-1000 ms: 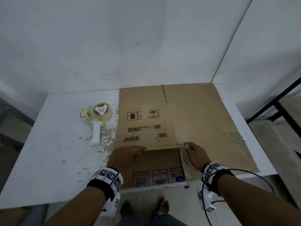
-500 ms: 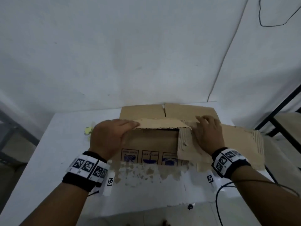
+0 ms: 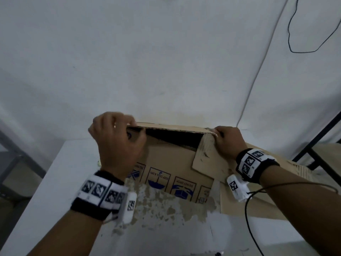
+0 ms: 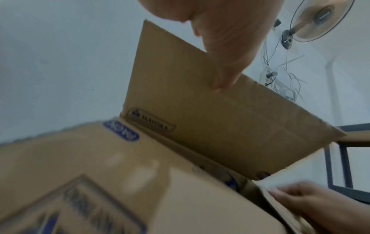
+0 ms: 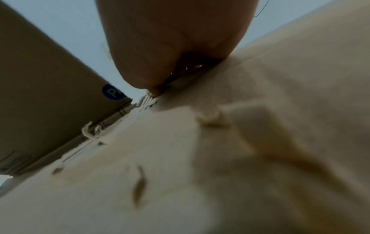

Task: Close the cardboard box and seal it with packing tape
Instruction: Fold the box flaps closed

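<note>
White table [image 3: 55,182], wall fan [image 4: 320,20], dangling cable [image 3: 295,43]

Both forearms are bare, with no sleeves in view. The left wrist wears a black band [image 3: 96,197] faced with white panels of square black-and-white markers, and a small white camera pod [image 3: 128,207] with its own marker hangs under it. The right wrist has a matching band [image 3: 255,164] and pod [image 3: 237,187], from which a thin black cable [image 3: 248,218] trails.
</note>
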